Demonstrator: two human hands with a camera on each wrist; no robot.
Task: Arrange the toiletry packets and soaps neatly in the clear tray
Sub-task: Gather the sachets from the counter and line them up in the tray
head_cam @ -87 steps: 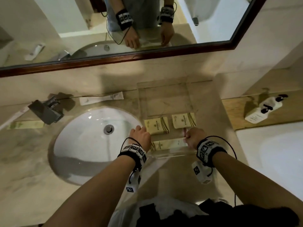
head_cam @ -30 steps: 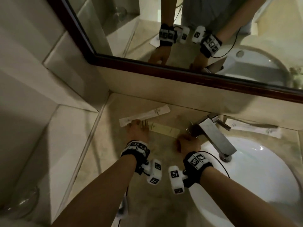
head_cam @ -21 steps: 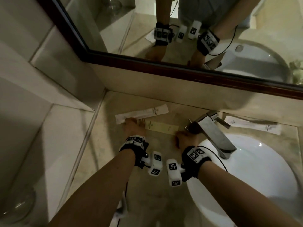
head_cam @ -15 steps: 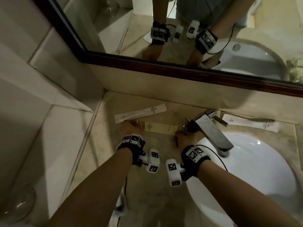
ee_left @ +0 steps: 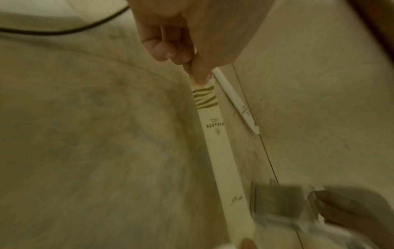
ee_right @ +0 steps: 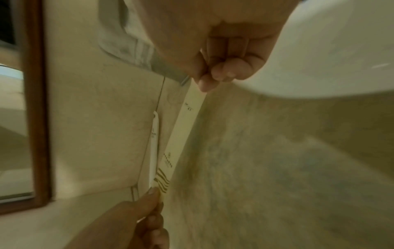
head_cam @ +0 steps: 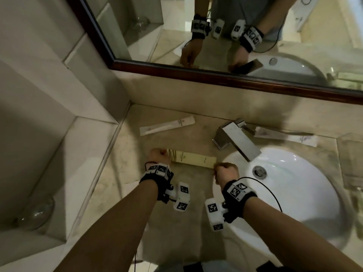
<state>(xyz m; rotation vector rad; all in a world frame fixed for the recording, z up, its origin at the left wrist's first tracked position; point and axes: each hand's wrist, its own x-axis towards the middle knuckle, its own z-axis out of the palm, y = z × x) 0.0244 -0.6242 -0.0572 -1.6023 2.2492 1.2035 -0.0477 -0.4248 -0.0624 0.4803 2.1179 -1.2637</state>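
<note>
A long cream packet [head_cam: 191, 159] with brown stripes at one end hangs just above the marble counter, left of the sink. My left hand [head_cam: 159, 156] pinches its striped end [ee_left: 204, 96]. My right hand [head_cam: 225, 172] pinches the plain end [ee_right: 195, 97]. Both hands have curled fingers. A white packet [head_cam: 167, 125] lies farther back on the counter, also seen in the wrist views [ee_left: 234, 99] [ee_right: 154, 148]. Another white packet [head_cam: 285, 136] lies behind the faucet. A corner of the clear tray [head_cam: 351, 160] shows at the right edge.
A chrome faucet [head_cam: 234, 141] juts over the white sink [head_cam: 290, 195] just right of my right hand. The mirror [head_cam: 235, 32] stands behind the counter. A tiled ledge at the left carries a glass [head_cam: 37, 211].
Both hands took hold of the cream packet's ends and drew it toward me, away from the white packet. 2.9 s ago I was at the tray on the sink's other side.
</note>
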